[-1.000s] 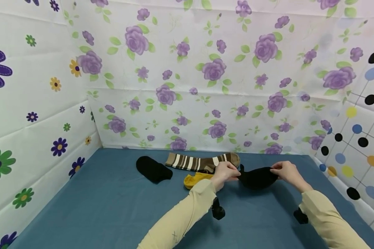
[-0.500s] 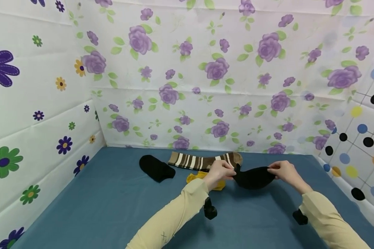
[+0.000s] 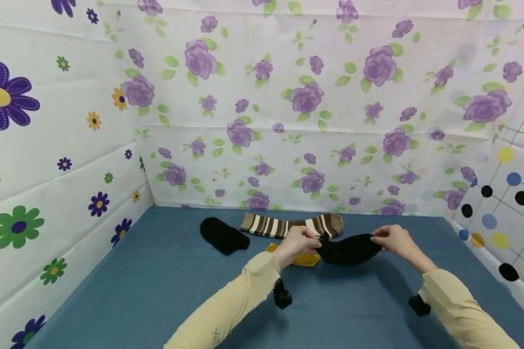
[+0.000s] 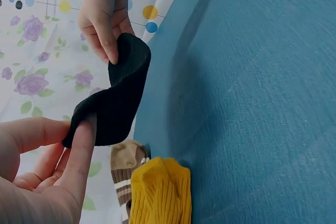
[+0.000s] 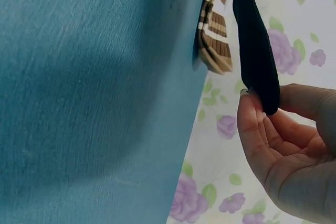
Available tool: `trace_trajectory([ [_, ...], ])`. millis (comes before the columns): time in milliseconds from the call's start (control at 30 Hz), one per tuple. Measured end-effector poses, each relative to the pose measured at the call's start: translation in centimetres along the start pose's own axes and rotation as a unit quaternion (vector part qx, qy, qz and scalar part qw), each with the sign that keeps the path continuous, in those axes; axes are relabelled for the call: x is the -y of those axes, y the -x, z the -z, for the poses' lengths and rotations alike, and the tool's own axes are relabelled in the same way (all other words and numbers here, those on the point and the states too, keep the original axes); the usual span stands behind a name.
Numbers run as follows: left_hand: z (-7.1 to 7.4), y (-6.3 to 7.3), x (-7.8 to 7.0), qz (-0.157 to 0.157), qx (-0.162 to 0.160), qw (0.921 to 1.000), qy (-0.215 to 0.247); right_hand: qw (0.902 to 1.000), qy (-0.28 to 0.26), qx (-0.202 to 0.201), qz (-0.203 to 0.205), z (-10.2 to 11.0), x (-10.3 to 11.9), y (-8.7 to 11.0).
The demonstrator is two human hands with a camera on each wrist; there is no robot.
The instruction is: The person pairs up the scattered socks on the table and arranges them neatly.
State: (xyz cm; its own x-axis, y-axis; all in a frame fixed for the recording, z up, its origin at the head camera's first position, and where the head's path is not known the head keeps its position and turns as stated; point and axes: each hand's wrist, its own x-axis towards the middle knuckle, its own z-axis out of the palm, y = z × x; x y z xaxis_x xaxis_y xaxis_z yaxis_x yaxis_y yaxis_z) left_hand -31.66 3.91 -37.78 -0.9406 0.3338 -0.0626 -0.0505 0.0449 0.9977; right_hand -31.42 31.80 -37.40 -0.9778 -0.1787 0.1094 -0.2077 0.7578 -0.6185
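A black sock (image 3: 349,250) hangs stretched between both hands, held above the blue tabletop. My left hand (image 3: 296,244) pinches its left end between thumb and fingers. At the other end, my right hand (image 3: 397,242) pinches the sock's tip; the right wrist view shows thumb and fingers on that black end. In the left wrist view the sock (image 4: 118,98) bends and twists between the two hands. Behind the left hand lies a yellow sock (image 3: 305,259), partly hidden by that hand. A brown and white striped sock (image 3: 270,226) lies farther back.
Another black sock (image 3: 223,236) lies flat on the blue tabletop (image 3: 157,281), left of the striped one. Flower-patterned sheets (image 3: 262,111) rise along the back and left edges; a dotted sheet (image 3: 511,203) stands at the right.
Both hands have shifted left with the black sock in the head view, the left hand more, drawing the sock a little wider. More of the striped sock's right end shows. The view has turned slightly.
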Motion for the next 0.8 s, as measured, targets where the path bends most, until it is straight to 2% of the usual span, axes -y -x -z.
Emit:
trace_trajectory([
  [167, 0.4, 0.6, 0.0, 0.010, 0.006, 0.9999, -0.006, 0.9999, -0.010, 0.004, -0.006, -0.2, 0.4, 0.2],
  [433, 1.1, 1.2, 0.0, -0.004, 0.023, 0.9997, -0.012, 0.9998, -0.017, 0.011, -0.009, -0.6, 1.3, 0.4],
  [633, 2.4, 1.9, 0.4, -0.005, 0.020, 0.9997, -0.012, 0.9997, -0.019, 0.015, -0.006, -1.2, 2.1, 0.6],
  [800, 3.5, 2.3, 0.6, 0.000, 0.035, 0.9993, -0.009, 0.9996, -0.020, 0.019, -0.004, -1.7, 2.8, 0.7],
])
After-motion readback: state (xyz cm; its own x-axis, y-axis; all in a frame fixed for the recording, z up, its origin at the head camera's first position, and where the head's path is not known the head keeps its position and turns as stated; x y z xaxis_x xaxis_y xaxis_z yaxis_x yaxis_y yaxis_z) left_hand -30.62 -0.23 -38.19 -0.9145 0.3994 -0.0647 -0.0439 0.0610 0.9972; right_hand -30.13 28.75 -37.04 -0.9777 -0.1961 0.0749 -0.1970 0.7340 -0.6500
